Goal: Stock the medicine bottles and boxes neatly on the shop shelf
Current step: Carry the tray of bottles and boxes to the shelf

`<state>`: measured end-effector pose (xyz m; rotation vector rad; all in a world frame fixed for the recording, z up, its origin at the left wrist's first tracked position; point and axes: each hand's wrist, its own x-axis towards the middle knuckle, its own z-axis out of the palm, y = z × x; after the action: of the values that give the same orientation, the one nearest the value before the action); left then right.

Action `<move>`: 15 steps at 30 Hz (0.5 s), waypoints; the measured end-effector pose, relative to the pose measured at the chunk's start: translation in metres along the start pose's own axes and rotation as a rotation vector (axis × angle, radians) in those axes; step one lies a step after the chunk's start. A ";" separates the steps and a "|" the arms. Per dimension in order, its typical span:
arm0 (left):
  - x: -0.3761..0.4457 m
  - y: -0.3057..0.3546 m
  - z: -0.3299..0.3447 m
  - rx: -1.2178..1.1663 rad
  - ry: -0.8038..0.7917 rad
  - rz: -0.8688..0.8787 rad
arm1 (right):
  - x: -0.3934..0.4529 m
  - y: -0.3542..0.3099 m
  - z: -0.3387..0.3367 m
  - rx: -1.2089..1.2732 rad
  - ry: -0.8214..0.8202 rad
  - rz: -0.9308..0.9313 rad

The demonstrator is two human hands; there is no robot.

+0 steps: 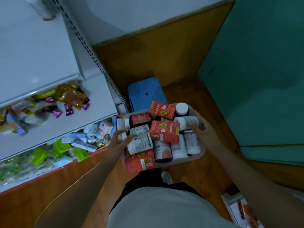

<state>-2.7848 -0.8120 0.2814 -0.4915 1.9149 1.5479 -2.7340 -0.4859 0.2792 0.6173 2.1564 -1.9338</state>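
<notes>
Both hands grip a translucent plastic bin [203, 149] by its opposite sides: the left hand [117, 143] has its fingers curled over the near-left rim, with fingertips touching a white bottle [139, 144] lying on its side inside, and the right hand [204, 130] wraps the far-right rim, its fingers reaching in over another white bottle [186, 121]. The bin is held in the air in front of the person's body, above the wooden floor and a blue stool [144, 93], and it is piled loosely with red boxes [164, 130], white bottles and dark bottles [139, 120] lying at all angles. The white shop shelf [37, 51] stands to the left; its upper tier looks largely bare apart from a blurred object at the back, while the tiers below hold snack packets [72, 99] and small sachets. The step in hand appears to be bringing the stock to the shelf. To do it well, the bin should stay level, since a red box [139, 162] at the near edge leans against the rim and could slide out if the bin tips toward the body. Resting the bin on the stool or on the shelf edge would free a hand to lift items out one by one, standing bottles upright and grouping boxes with labels facing outward.
</notes>
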 end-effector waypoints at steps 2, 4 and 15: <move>0.035 0.013 -0.002 0.037 -0.002 -0.007 | 0.037 -0.008 0.001 0.002 -0.008 0.009; 0.070 0.029 -0.003 0.037 0.007 -0.007 | 0.076 -0.015 0.001 -0.018 -0.025 0.014; 0.238 0.074 -0.015 0.123 0.095 -0.016 | 0.286 -0.018 0.005 -0.174 -0.290 0.127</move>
<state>-3.0111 -0.7862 0.1789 -0.5331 2.0583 1.4091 -2.9988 -0.4394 0.1804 0.4036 2.0228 -1.6355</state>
